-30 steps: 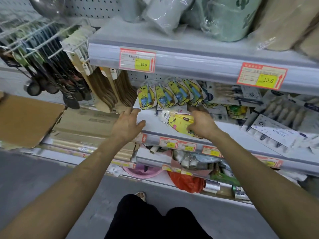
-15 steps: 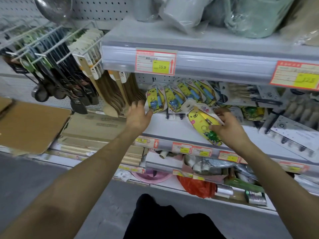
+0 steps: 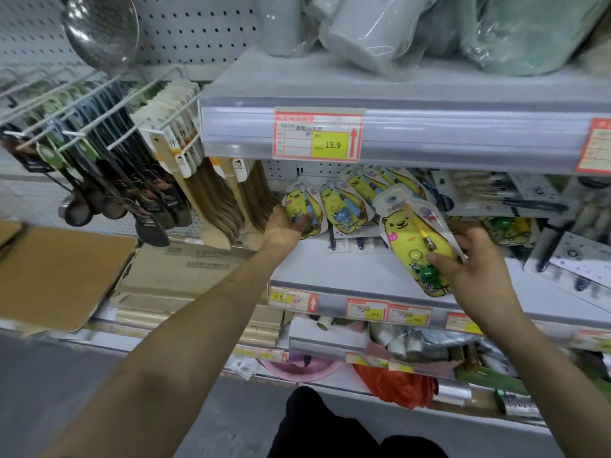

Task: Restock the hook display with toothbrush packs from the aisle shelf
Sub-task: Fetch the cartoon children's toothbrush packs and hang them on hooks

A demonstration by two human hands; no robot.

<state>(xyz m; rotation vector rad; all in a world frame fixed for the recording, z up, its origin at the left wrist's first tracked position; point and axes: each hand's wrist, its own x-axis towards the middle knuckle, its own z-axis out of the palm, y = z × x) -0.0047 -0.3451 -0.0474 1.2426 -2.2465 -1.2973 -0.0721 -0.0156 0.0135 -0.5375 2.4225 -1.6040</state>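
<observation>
A: Obstructions?
B: The grey upper shelf lip point(image 3: 396, 133) hides the tops of the hanging yellow banana-shaped toothbrush packs point(image 3: 334, 206); their hooks are unseen; the orange-framed price label point(image 3: 596, 145) is cut by the right edge.
A: Legibility?
B: The small red-and-yellow lower shelf tags point(image 3: 367, 309) are unreadable; the white carded goods point(image 3: 562, 252) at right are blurred.

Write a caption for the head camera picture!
Right hand holds a loose pack while left hand grips a hanging pack.

Yellow bear-print toothbrush pack point(image 3: 413, 239); red-and-yellow price tag point(image 3: 318, 133); grey shelf point(image 3: 413, 127).
</observation>
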